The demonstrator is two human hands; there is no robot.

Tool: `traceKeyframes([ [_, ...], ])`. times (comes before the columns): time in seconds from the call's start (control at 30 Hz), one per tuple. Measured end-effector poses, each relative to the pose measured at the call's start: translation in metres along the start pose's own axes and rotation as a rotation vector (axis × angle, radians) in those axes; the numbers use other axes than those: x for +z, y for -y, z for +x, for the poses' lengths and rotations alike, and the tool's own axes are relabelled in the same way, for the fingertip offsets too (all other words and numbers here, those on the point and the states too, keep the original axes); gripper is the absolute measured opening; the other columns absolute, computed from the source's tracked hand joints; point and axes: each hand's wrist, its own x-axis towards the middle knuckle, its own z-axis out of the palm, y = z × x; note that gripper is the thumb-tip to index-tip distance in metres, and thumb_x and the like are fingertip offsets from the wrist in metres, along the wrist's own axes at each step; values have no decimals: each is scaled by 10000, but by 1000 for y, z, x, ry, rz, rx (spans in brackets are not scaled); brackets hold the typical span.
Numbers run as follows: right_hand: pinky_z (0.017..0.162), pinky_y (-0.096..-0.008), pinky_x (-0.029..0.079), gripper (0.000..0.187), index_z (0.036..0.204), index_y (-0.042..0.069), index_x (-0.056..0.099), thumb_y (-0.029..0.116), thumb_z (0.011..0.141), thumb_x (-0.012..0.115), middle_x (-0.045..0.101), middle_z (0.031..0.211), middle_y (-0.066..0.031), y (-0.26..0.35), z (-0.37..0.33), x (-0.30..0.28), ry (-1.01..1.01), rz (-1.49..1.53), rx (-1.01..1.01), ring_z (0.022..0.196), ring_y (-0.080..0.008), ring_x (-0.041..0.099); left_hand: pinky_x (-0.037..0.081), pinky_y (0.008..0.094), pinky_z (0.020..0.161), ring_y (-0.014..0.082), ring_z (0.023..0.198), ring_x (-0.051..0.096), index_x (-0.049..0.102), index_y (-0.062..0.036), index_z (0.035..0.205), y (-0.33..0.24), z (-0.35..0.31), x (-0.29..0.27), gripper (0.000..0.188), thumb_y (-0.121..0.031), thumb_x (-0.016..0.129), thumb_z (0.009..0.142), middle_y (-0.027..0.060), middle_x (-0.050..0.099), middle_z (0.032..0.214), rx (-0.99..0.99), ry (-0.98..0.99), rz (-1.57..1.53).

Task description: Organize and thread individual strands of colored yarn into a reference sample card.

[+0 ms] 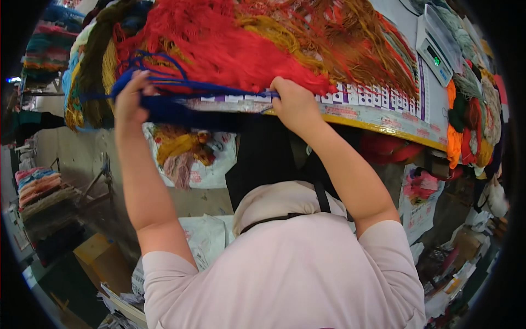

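Observation:
A hank of dark blue yarn (181, 111) stretches between my two hands, just off the near edge of the table. At its left end my left hand (131, 98) is closed around the strands, with loose blue loops standing up beyond it. My right hand (293, 104) grips the thin right end in a fist near the table edge. The lower part of the blue yarn is smeared by motion. Right behind it, a large heap of red yarn (213, 49) covers the tabletop, with brown-orange yarn (339, 38) to its right.
A digital scale (435, 55) stands at the table's right end. Orange and other coloured hanks (453, 126) hang past that edge. Olive and gold hanks (98, 66) hang at the left. Below lie a white bag with yellow yarn (181, 145), stacked yarn (46, 192) and a cardboard box (104, 260).

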Motion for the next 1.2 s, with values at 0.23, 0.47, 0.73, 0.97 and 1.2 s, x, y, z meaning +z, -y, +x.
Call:
traceKeyframes([
  [0.23,675,-421,500,123,871,29,562,132,827,612,638,816,-149,6,-6,-4,-8,197,35,763,-340,632,544,339,714,250,880,684,535,-134,1040,-44,11,-43,137,-88,578,919,99,640,937,318,-467,151],
  [0.47,719,-279,497,331,1067,16,637,170,792,738,622,908,-90,86,-31,-42,-94,743,-209,771,-176,617,512,358,856,259,1200,545,523,28,1269,18,-116,112,350,-141,501,964,148,598,1234,-49,339,-155],
  [0.73,733,-244,461,103,931,-43,659,43,891,621,647,865,-38,94,-56,-66,173,1002,14,789,-93,574,366,432,1064,320,1309,425,429,60,1341,20,-143,131,466,-227,435,974,221,412,1423,-66,560,-137],
  [0.97,801,-267,504,177,974,-47,646,98,944,549,681,843,-81,85,-66,-70,243,1274,-2,855,-128,640,446,341,945,238,1102,565,488,63,1299,23,-150,132,440,-139,539,912,160,571,1204,-19,543,-70],
  [1.2,793,-286,515,243,1052,-76,619,125,958,520,694,903,-145,91,-77,-85,308,1250,79,820,-172,659,479,247,752,124,805,619,573,19,1244,24,-152,139,419,-33,657,837,39,627,920,27,487,7],
])
